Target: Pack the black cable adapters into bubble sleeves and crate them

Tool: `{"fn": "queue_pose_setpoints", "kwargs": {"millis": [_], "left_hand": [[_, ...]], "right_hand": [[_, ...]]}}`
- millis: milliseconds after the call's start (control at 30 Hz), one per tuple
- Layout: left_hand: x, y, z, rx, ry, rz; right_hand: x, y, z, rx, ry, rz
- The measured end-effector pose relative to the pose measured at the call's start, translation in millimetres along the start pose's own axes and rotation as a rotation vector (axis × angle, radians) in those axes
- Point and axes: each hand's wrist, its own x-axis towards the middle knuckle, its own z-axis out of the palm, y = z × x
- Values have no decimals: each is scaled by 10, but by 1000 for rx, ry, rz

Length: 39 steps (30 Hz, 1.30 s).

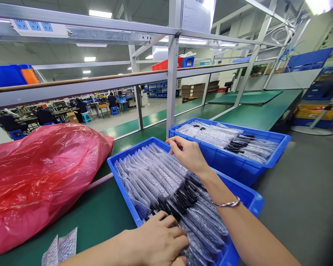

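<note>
In the head view, a blue plastic bin [131,201] holds several rows of clear bubble-wrap sleeves [155,170] with black ends showing at the middle. My left hand [163,238] rests on the sleeves at the bin's near side, its bent fingers apart. Over the bin's right rim is my right hand [187,153], fingers curled in and thumb against the index finger. Whether anything is between those fingertips is hidden. A second blue bin [227,159], behind and to the right, holds similar sleeves, some with black parts.
A large pink plastic bag [47,173] lies on the green bench [100,218] at left. Two loose bubble-wrap pieces [61,248] sit at the near left. A metal post [172,81] and rails rise behind the bins. People sit working in the far background.
</note>
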Motion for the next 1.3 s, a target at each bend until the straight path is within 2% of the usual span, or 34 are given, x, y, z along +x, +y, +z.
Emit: {"fn": "queue_pose_setpoints", "kwargs": {"millis": [100,233,433,600,833,1000,1100,1167,1300], "left_hand": [[115,-5,-53,-64,5,-78],[288,-17,-21,-89,68,-92],[474,-68,139,58,69,-12],[524,-151,154,132,203,95],[752,-204,136,69,72,64],[1030,-287,135,-6,76,-8],[1155,-335,216,14,72,-24],[1203,-356,284,78,85,4],[1239,-400,356,167,246,122]], "right_hand": [[8,8,1,-4,3,0],[19,25,-9,-1,13,5],[29,22,-54,4,36,9],[39,0,-94,12,80,11],[69,-19,-133,28,107,15],[76,-36,-177,43,145,30],[92,-6,-258,47,224,61],[110,49,-349,50,337,105],[145,188,-533,85,577,188]]}}
